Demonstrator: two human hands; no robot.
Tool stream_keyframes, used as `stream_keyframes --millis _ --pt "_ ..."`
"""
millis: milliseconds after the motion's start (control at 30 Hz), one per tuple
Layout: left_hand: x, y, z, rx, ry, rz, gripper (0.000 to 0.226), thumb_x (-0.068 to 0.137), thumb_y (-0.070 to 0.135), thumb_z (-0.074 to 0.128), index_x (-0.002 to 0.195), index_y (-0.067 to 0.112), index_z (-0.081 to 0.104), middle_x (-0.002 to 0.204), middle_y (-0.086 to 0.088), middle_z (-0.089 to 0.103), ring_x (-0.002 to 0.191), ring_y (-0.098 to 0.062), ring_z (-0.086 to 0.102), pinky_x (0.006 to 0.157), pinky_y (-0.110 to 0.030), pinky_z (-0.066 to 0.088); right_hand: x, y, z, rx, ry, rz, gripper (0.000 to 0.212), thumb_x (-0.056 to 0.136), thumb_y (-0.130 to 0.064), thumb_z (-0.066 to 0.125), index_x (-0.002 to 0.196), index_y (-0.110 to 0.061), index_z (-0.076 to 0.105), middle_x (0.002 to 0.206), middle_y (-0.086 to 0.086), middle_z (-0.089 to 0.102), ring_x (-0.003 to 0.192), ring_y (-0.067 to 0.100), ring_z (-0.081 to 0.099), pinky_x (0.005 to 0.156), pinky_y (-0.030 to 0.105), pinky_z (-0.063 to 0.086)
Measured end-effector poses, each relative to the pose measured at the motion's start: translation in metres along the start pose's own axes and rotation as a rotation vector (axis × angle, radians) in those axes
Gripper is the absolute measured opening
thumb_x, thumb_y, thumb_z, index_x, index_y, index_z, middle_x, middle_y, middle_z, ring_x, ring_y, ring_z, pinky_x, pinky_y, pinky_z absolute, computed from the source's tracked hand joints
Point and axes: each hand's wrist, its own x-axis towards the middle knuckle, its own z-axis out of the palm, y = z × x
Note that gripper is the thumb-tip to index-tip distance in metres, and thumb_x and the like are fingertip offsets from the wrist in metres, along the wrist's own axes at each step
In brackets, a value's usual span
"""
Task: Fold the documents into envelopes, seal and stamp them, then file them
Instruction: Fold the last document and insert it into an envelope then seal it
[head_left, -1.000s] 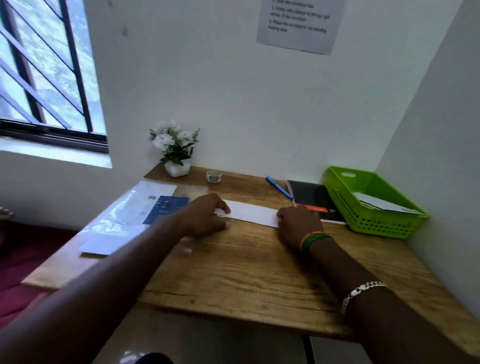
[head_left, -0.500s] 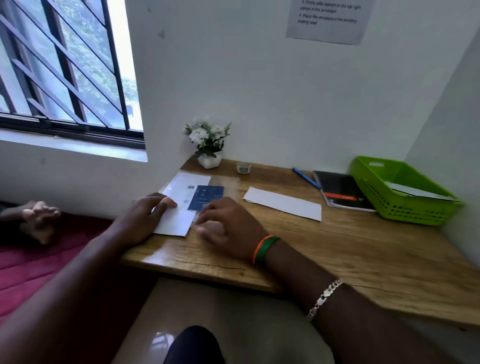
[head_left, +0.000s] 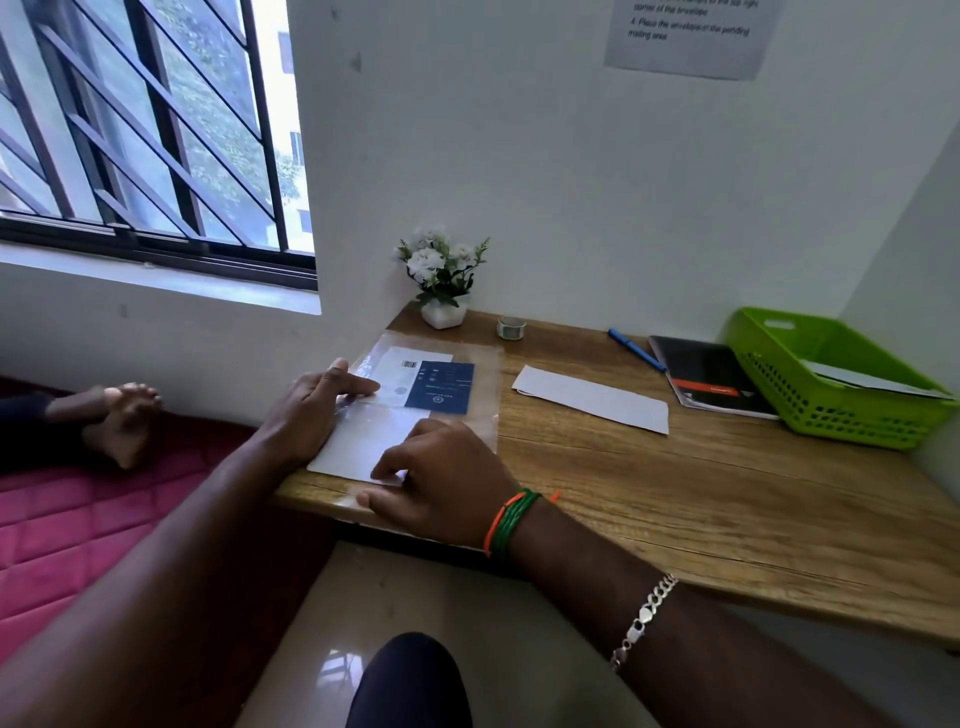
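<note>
Right now both hands are on the clear plastic sleeve (head_left: 441, 384) at the tabletop's (head_left: 727, 499) near left corner. Left hand (head_left: 311, 410) lies flat, fingers straight, pinning the sleeve's left side. Right hand (head_left: 441, 478) has a narrow grip, fingertips curled and seemingly pinching the near edge of the white sheet (head_left: 363, 441); exact contact is blurred. Blue booklet (head_left: 441, 387) sits just beyond it in the sleeve.

Best approach, I think: keep the left hand pressing, draw one sheet out low and slow so the sleeve doesn't slide off.

Edges: the sleeve lies along the left edge, so little margin there. Open wood lies to the right, short of the white envelope (head_left: 592, 397). Green basket (head_left: 831, 410) sits far right, well apart.
</note>
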Motion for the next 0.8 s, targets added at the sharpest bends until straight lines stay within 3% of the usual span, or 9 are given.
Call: stream_keyframes --millis 167,267,367,467,533,600,667,733,800 --pt "-0.003 0.003 -0.001 0.062 -0.004 0.003 0.074 0.09 0.076 0.023 0.101 0.033 0.082 0.119 0.001 0.074 0.109 -0.019 0.065 0.105 -0.044 0.043 -0.007 -0.008 0.007 -0.098 -0.078 -0.012 0.062 0.079 -0.071 0.065 0.124 -0.029 0.065 0.126 -0.004 0.067 0.113 0.022 0.059 0.091 0.041 0.048" --pt "-0.006 0.005 -0.002 0.066 -0.018 0.002 0.077 0.088 0.082 0.022 0.099 0.036 0.082 0.126 -0.003 0.071 0.112 -0.022 0.063 0.104 -0.045 0.042 -0.012 -0.013 0.009 -0.18 -0.072 -0.075 0.044 0.081 -0.055 0.071 0.114 -0.026 0.069 0.111 -0.002 0.071 0.102 0.025 0.061 0.081 0.039 0.047" --pt "-0.005 0.008 0.0 -0.054 -0.004 -0.03 0.077 0.088 0.085 0.022 0.092 0.037 0.083 0.121 -0.006 0.074 0.116 -0.024 0.064 0.114 -0.049 0.035 -0.019 -0.023 -0.002 -0.116 0.034 -0.151 0.017 0.084 -0.032 0.071 0.097 -0.022 0.075 0.089 -0.001 0.073 0.083 0.024 0.065 0.068 0.037 0.049" --pt "-0.008 0.017 0.005 -0.319 0.057 -0.106 0.082 0.103 0.065 0.016 0.096 0.016 0.082 0.113 -0.012 0.076 0.114 -0.021 0.066 0.12 -0.047 0.03 -0.027 -0.036 -0.031 0.102 0.152 -0.057 0.007 0.086 -0.026 0.07 0.09 -0.023 0.076 0.082 -0.004 0.074 0.076 0.016 0.066 0.065 0.038 0.053" --pt "-0.011 0.029 0.004 -0.431 0.071 -0.111 0.091 0.102 0.067 0.009 0.108 0.005 0.076 0.116 -0.015 0.074 0.12 -0.028 0.064 0.12 -0.05 0.03 -0.03 -0.04 -0.06 0.285 0.29 0.037 0.006 0.087 -0.021 0.071 0.089 -0.021 0.076 0.081 -0.005 0.074 0.073 0.01 0.067 0.067 0.036 0.054" --pt "-0.016 0.054 0.006 -0.542 0.131 -0.03 0.094 0.1 0.07 0.007 0.109 0.008 0.076 0.113 -0.014 0.075 0.12 -0.033 0.064 0.118 -0.052 0.033 -0.03 -0.04 -0.096 0.417 0.454 0.11 0.008 0.084 -0.012 0.073 0.089 -0.016 0.077 0.081 -0.006 0.074 0.074 0.005 0.067 0.068 0.029 0.054" --pt "-0.021 0.087 0.017 -0.597 0.227 0.102 0.087 0.101 0.067 0.008 0.112 0.013 0.075 0.104 -0.006 0.078 0.108 -0.022 0.068 0.113 -0.049 0.039 -0.028 -0.033 -0.13 0.52 0.606 0.184 0.01 0.084 -0.008 0.075 0.09 -0.015 0.076 0.081 -0.006 0.074 0.074 0.005 0.067 0.067 0.024 0.054" --pt "-0.026 0.125 0.034 -0.551 0.259 0.27 0.073 0.098 0.066 0.024 0.128 0.015 0.067 0.103 -0.002 0.075 0.102 -0.014 0.068 0.099 -0.036 0.047 -0.025 -0.018 -0.155 0.643 0.748 0.251 0.014 0.083 -0.008 0.076 0.095 -0.016 0.075 0.083 -0.004 0.074 0.077 0.012 0.07 0.07 0.036 0.06" --pt "-0.033 0.158 0.055 -0.424 0.222 0.412 0.07 0.088 0.065 0.052 0.143 0.022 0.053 0.116 -0.003 0.068 0.108 -0.016 0.065 0.09 -0.03 0.05 -0.025 0.002 -0.169 0.697 0.864 0.284 0.018 0.085 -0.008 0.075 0.1 -0.018 0.073 0.089 -0.001 0.075 0.081 0.021 0.073 0.069 0.048 0.061"
